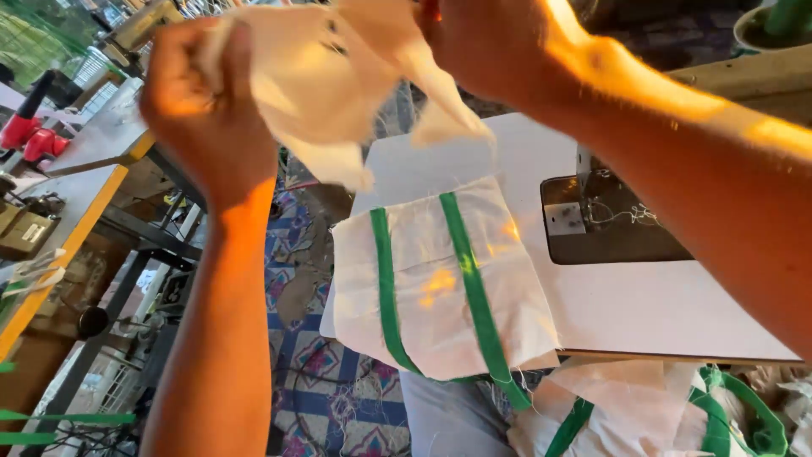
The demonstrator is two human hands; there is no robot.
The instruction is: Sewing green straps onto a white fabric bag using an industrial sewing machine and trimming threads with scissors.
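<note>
— What is seen at the far left?

— A long grey work table with a yellow edge [80,220] is seen there, and a red tool [30,135] is laid on its far end. A patterned blue and white floor mat [338,398] is spread below.

— And the hands?

— The left hand [203,110] is raised, and its fingers [233,59] are curled tight over one edge of a thin cream-white piece of cloth [330,76]. The cloth is held up in the air between both hands, above the white table. The right hand [482,42] is closed on the cloth's other edge; its fingertips are hidden by the fabric, so how tightly they are pinched cannot be told.

— What is laid beneath?

— A cream fabric bag with two green straps [440,279] is spread flat on a white sewing table [660,305], overhanging its near edge. A dark metal plate [609,228] is set into the table just beside it. More cream and green bags [660,415] are piled below at the right.
</note>
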